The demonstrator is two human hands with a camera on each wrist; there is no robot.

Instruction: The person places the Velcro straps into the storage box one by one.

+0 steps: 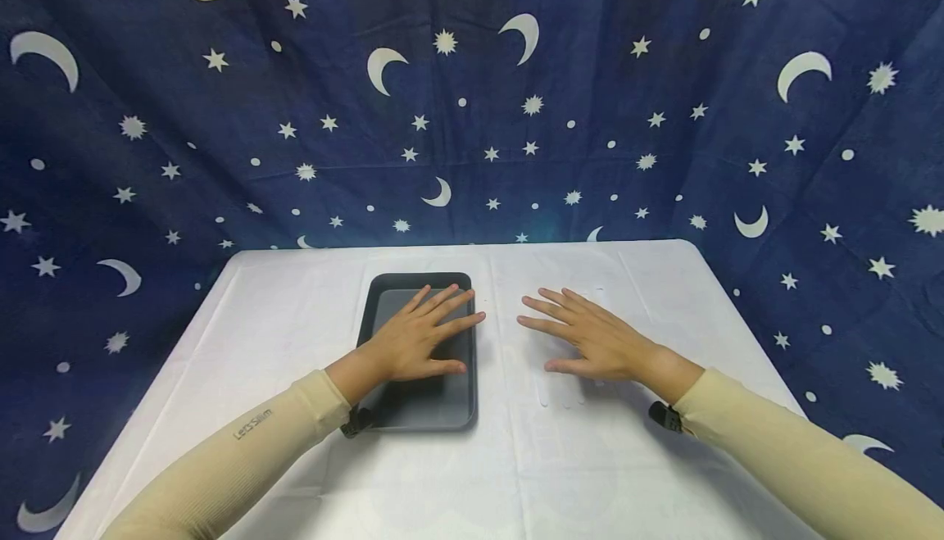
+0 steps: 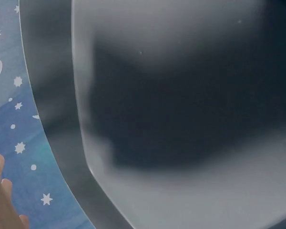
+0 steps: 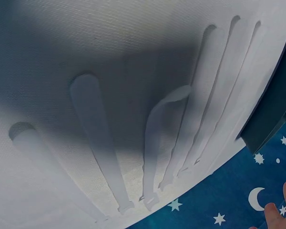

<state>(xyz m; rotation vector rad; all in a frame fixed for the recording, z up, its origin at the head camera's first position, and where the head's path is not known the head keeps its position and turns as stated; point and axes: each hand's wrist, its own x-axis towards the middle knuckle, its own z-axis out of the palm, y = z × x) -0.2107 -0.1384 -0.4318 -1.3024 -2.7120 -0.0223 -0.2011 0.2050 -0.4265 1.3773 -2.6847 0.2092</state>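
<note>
My left hand (image 1: 420, 339) hovers palm down over a dark grey rectangular tray (image 1: 442, 405), fingers spread and nothing in them. In the left wrist view, a broad shadow falls across the floor of the tray (image 2: 205, 200), and fingertips (image 2: 0, 164) show at the left edge. To the right, my right hand (image 1: 601, 343) is spread the same way above several slim white strips, which it partly covers. The right wrist view shows those white strips (image 3: 97, 138) lying side by side, with rounded ends; one strip (image 3: 152, 129) has a curved end.
A white cloth (image 1: 295, 278) covers the table. Behind it hangs a dark blue curtain (image 1: 457, 147) printed with moons and stars. The side of the tray (image 3: 271, 105) also appears at the right of the right wrist view.
</note>
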